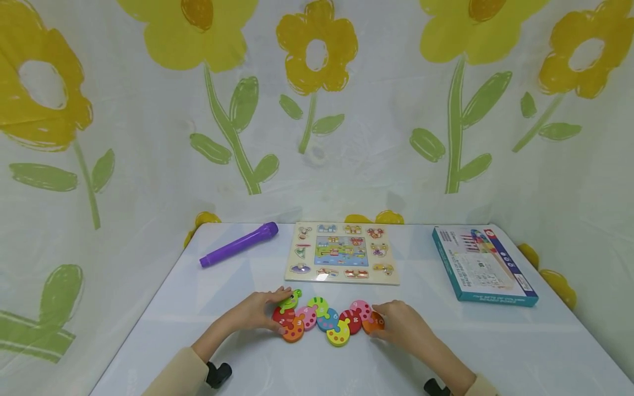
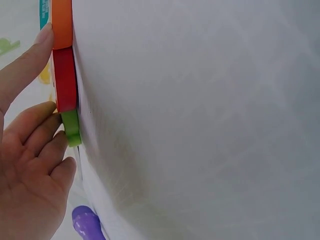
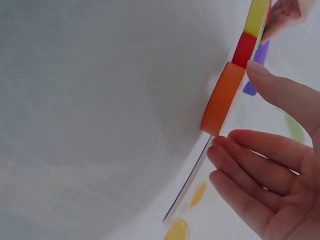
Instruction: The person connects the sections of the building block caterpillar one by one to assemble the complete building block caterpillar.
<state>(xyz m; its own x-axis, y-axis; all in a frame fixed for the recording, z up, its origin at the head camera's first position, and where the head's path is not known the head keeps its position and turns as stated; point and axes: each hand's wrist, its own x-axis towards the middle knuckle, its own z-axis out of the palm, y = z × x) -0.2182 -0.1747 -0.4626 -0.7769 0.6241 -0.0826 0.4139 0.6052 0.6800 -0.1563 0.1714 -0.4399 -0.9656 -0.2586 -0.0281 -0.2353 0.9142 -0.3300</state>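
Note:
A caterpillar puzzle [image 1: 327,319] of joined round, numbered pieces lies in a wavy row across the table. Its green smiling head [image 1: 290,300] is at the left, and an orange end piece [image 1: 373,323] is at the right. My left hand [image 1: 253,312] spans the head end, fingers beside the green head and thumb at another orange piece [image 2: 62,25]; a red piece [image 2: 65,80] lies between. At the opposite end, my right hand [image 1: 403,325] has its relaxed fingers and thumb around the orange end piece. The thumb [image 3: 260,70] reaches the top edge where orange meets red.
Behind the caterpillar lies a wooden picture board [image 1: 342,253] with small printed shapes round a central scene. A purple toy microphone [image 1: 238,246] lies at the back left. To the right is a flat teal-edged box [image 1: 482,267]. A flower-printed curtain [image 1: 346,165] hangs behind the white table [image 1: 297,368].

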